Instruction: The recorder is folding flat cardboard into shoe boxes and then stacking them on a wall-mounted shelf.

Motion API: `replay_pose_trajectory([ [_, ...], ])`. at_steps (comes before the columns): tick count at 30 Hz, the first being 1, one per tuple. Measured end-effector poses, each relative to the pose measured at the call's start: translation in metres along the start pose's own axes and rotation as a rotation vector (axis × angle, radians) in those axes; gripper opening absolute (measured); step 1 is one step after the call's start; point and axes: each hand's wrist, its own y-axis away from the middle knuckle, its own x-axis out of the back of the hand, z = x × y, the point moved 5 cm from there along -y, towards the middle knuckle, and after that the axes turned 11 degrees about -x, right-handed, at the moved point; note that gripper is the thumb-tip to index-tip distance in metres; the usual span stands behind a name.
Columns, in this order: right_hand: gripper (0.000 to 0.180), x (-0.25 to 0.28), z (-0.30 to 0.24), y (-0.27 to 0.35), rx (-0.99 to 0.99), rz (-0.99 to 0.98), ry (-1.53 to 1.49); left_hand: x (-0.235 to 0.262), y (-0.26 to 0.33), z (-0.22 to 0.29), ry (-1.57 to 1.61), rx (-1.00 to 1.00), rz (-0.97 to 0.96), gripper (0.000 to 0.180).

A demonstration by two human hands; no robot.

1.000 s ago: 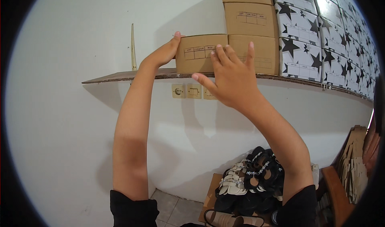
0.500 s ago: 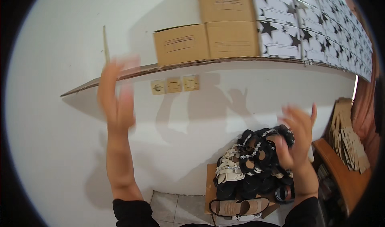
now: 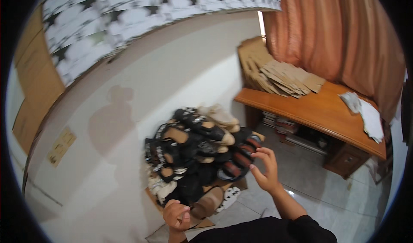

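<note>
My right hand [image 3: 267, 171] is held out beside a pair of black sandals with brown straps [image 3: 241, 158] on the right side of a shoe pile. Its thumb and fingers are apart and hold nothing; I cannot tell whether the fingertips touch the sandals. My left hand [image 3: 175, 215] is lower and nearer me, its fingers curled in with nothing visible in them. Next to it lies a brown sandal [image 3: 208, 203], partly covering a white box with black stars [image 3: 229, 199]. Behind stand heaped black sandals with sparkling straps [image 3: 167, 135] and cream shoes [image 3: 221, 117].
A wooden desk [image 3: 301, 110] stands at the right, bearing flattened cardboard [image 3: 279, 76] and a white cloth or paper [image 3: 371, 120]. A brown curtain [image 3: 327, 32] hangs behind it. Overhead at the left, a wall shelf holds star-patterned boxes [image 3: 129, 19] and brown cartons [image 3: 38, 84].
My view has swung right, toward the desk and curtain. Both hands were raised in front of the wall; now they are lowered to the shoe pile.
</note>
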Motion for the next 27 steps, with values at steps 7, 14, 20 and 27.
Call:
replay_pose_trajectory([
  [7,0.027,0.124,0.08,-0.017,-0.151,0.084,0.161,-0.182,-0.04,0.0,0.259,-0.029,-0.028,0.009],
  [14,0.025,0.233,0.142,-0.046,-0.274,0.248,0.332,-0.342,-0.082,0.022,0.471,-0.05,-0.054,0.012],
  [20,0.028,0.274,0.231,-0.061,-0.395,0.312,0.524,-0.492,-0.066,-0.008,0.563,0.058,-0.15,0.025],
  [27,0.058,0.316,0.425,-0.084,-0.898,0.031,0.781,-0.724,-0.039,-0.073,0.626,0.535,-0.153,0.034],
])
